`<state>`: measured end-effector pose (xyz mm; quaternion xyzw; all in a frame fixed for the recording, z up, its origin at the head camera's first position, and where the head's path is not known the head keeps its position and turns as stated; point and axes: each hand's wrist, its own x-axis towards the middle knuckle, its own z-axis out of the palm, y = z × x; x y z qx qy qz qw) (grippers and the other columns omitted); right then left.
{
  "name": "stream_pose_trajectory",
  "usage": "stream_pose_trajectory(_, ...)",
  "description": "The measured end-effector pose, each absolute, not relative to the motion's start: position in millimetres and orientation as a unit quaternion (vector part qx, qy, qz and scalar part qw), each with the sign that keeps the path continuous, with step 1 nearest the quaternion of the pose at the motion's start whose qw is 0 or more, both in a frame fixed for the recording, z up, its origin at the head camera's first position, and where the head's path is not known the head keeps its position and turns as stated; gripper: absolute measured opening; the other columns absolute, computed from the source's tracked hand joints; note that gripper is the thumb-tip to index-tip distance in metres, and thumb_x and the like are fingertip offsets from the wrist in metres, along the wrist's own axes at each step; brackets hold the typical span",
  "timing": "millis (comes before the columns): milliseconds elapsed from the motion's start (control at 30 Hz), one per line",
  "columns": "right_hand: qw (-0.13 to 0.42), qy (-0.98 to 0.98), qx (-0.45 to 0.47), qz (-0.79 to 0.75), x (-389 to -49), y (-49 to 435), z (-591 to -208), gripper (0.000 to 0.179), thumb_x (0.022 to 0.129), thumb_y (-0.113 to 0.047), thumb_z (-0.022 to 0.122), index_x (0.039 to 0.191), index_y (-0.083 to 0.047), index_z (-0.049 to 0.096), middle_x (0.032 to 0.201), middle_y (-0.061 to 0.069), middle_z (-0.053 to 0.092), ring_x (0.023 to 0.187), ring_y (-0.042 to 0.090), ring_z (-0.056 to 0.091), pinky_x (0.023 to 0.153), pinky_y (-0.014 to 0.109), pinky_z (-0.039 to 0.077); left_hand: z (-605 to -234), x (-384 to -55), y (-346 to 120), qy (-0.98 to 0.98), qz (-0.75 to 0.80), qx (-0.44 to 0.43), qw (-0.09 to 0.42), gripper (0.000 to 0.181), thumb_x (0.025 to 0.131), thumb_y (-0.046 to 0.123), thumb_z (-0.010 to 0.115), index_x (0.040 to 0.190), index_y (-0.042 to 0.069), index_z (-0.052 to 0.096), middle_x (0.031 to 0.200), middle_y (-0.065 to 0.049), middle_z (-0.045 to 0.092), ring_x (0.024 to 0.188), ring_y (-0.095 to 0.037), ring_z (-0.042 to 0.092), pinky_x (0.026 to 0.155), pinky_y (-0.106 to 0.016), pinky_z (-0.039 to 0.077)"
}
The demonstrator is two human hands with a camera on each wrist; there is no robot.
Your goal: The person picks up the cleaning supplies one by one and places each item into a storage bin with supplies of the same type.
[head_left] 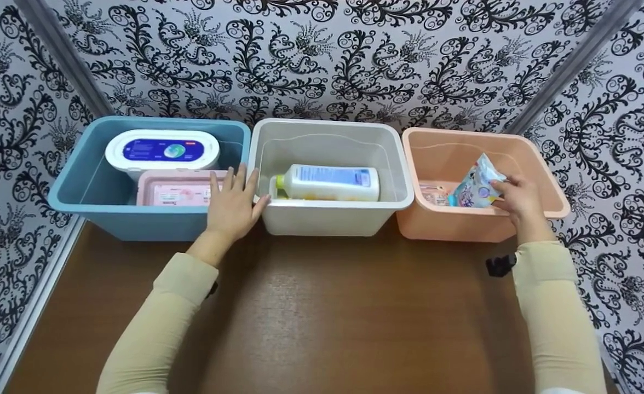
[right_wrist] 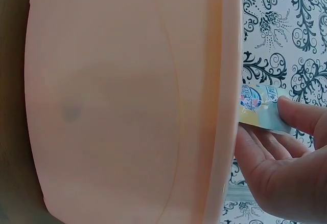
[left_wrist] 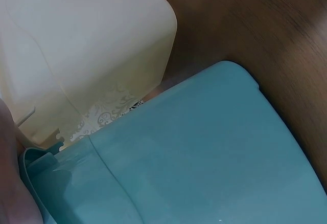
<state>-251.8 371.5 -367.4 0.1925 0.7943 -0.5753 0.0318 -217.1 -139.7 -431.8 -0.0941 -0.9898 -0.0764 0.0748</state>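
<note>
Pouch (head_left: 476, 189) is being pinched by right hand (head_left: 522, 203) over peach bin (head_left: 541, 158) (lower gently); flat left hand (head_left: 233, 206) is steadying blue bin (head_left: 75, 186)

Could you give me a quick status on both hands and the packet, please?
Left hand open, resting on blue bin rim. Right hand pinching packet over peach bin. Nothing in the way.

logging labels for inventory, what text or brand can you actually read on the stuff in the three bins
None can be read.
White tub: blue label with a globe picture, print blurred.
Pink pack: print too small.
White bottle: blue label, print blurred.
Pouch held by the right hand: lettering blurred.
</note>
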Motion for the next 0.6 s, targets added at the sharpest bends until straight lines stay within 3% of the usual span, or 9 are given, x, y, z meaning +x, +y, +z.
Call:
stream_pose_trajectory(267, 0.023, 0.774, 0.188, -0.604, -252.7, 371.2, -369.6, 0.063, 0.092, -0.01, 0.055, 0.145, 0.005, 0.025, 0.081, -0.011, 0.052, 0.068, -0.002, 0.056, 0.063, 0.016, 0.053, -430.7, -217.2, -138.7, -0.99, -0.072, -0.092, 0.077, 0.068, 0.096, 0.054, 0.03, 0.147, 0.009, 0.028, 0.152, -0.021, 0.026, 0.139, -0.042, 0.025, 0.112, -0.063, 0.005)
stream_pose_trajectory(467, 0.034, 0.804, 0.183, -0.565, -253.3, 369.4, -371.2, 0.063, 0.093, -0.013, 0.053, 0.145, 0.004, 0.023, 0.089, -0.009, 0.048, 0.072, -0.004, 0.054, 0.067, 0.014, 0.053, -430.5, -216.9, -138.2, -0.99, -0.071, -0.091, 0.077, 0.068, 0.096, 0.054, 0.03, 0.147, 0.009, 0.028, 0.152, -0.021, 0.026, 0.139, -0.041, 0.026, 0.112, -0.063, 0.005)
stream_pose_trajectory(600, 0.03, 0.776, 0.169, -0.608, -252.5, 366.2, -370.4, 0.061, 0.093, -0.007, 0.052, 0.144, 0.006, 0.022, 0.083, -0.012, 0.054, 0.068, -0.003, 0.058, 0.068, 0.015, 0.054, -430.8, -216.9, -138.6, -0.99, -0.073, -0.091, 0.077, 0.068, 0.096, 0.054, 0.031, 0.147, 0.009, 0.028, 0.152, -0.021, 0.026, 0.139, -0.042, 0.026, 0.112, -0.063, 0.006)
